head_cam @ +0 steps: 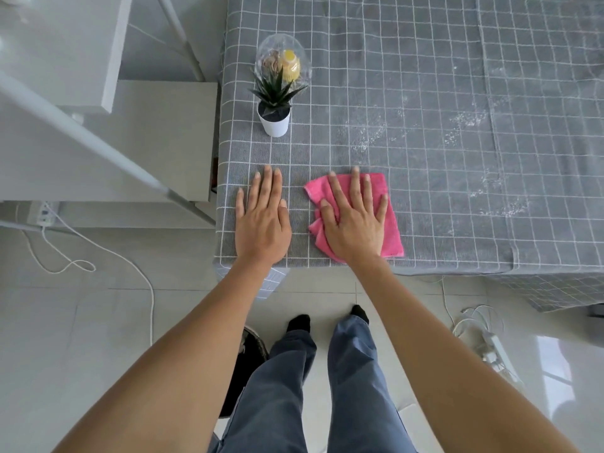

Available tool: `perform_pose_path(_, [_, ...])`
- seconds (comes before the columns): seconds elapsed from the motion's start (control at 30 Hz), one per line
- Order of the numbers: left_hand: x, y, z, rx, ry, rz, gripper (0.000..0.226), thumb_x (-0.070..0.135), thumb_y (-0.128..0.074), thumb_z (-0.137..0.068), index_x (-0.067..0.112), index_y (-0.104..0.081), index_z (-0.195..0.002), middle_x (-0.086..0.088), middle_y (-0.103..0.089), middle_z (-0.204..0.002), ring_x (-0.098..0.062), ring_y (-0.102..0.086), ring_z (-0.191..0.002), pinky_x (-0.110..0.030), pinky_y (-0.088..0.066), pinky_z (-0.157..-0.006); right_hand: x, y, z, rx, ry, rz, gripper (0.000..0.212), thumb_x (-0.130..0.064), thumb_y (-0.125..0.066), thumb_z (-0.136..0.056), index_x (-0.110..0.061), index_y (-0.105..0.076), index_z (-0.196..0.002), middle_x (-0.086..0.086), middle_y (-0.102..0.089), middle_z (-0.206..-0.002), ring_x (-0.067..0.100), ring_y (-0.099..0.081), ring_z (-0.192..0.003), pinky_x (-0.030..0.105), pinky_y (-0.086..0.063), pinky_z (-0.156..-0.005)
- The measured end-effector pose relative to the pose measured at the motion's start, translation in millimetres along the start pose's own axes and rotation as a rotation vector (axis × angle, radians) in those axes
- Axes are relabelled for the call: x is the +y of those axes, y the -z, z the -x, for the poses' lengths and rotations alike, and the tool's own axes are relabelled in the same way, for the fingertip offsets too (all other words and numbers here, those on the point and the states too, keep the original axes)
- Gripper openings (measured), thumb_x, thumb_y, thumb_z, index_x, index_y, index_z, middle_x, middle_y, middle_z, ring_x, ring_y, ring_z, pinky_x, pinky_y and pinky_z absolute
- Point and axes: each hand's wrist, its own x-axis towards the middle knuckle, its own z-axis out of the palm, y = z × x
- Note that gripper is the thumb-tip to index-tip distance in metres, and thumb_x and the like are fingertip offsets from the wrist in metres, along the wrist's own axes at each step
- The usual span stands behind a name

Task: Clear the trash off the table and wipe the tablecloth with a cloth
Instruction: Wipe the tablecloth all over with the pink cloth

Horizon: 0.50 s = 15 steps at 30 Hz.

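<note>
Head view: the right hand presses flat, fingers straight, on the cloth; white residue lies ahead and right. Left hand rests flat, farther away.

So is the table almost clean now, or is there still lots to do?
Partly. No loose trash shows on the tablecloth; only a potted plant and a clear dome stand there. Wiping is in hand: the right hand presses flat on the pink cloth near the front edge, and the left hand rests flat beside it. White dusty smears further right are left to wipe.
</note>
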Motion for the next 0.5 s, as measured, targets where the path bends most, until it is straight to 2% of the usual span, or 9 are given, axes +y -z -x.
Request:
perform_pose_path(0.1, [-0.9,0.1,-0.9,-0.007,0.001,0.014,0.055,0.031,-0.009,-0.099,0.02,-0.002,-0.153,0.005,-0.001,-0.16,-0.011,0.003,-0.147,-0.041,0.001,-0.12,40.3,14.2,-5.0,-0.023,0.139,0.079,0.055,-0.058,-0.013,-0.098,-0.045,0.0,-0.15,-0.006,0.009,-0.161,0.015,0.012,-0.147,0.048,0.008,-0.118])
perform_pose_path(0.17, [-0.8,0.3,-0.5,-0.014,-0.008,0.0,0.056,0.032,-0.006,-0.098,0.021,-0.001,-0.152,0.005,0.0,-0.16,-0.011,0.004,-0.147,-0.041,0.001,-0.12,72.9,25.6,-10.7,-0.024,0.101,0.105,0.056,-0.061,-0.007,-0.097,-0.045,0.004,-0.149,-0.006,0.012,-0.16,0.015,0.014,-0.146,0.047,0.009,-0.118])
perform_pose_path(0.33, [4.6,-1.1,-5.7,-0.026,0.024,-0.005,0.055,0.033,-0.008,-0.099,0.02,0.0,-0.152,0.004,0.002,-0.16,-0.011,0.007,-0.147,-0.04,0.008,-0.118,112.7,38.8,-15.9,0.053,-0.218,0.022,0.054,-0.057,-0.009,-0.098,-0.043,-0.002,-0.15,-0.001,0.005,-0.162,0.018,0.009,-0.148,0.048,0.009,-0.118])
perform_pose_path(0.4, [13.8,-0.7,-16.5,-0.037,0.014,0.015,0.055,0.033,-0.008,-0.099,0.02,0.0,-0.152,0.004,0.005,-0.16,-0.011,0.008,-0.147,-0.04,0.01,-0.117,100.7,33.7,-16.5,0.123,-0.366,-0.06,0.054,-0.055,-0.01,-0.099,-0.043,-0.004,-0.151,0.0,0.004,-0.162,0.018,0.008,-0.148,0.049,0.008,-0.118])
perform_pose_path(0.5, [33.5,-0.8,-40.0,-0.082,-0.101,0.055,0.053,0.035,-0.008,-0.101,0.021,0.004,-0.151,0.004,0.008,-0.159,-0.011,0.011,-0.146,-0.039,0.011,-0.118,71.0,25.0,-19.1,0.192,-0.547,-0.179,0.055,-0.054,-0.01,-0.099,-0.039,-0.003,-0.152,0.001,0.007,-0.162,0.019,0.011,-0.148,0.052,0.009,-0.117])
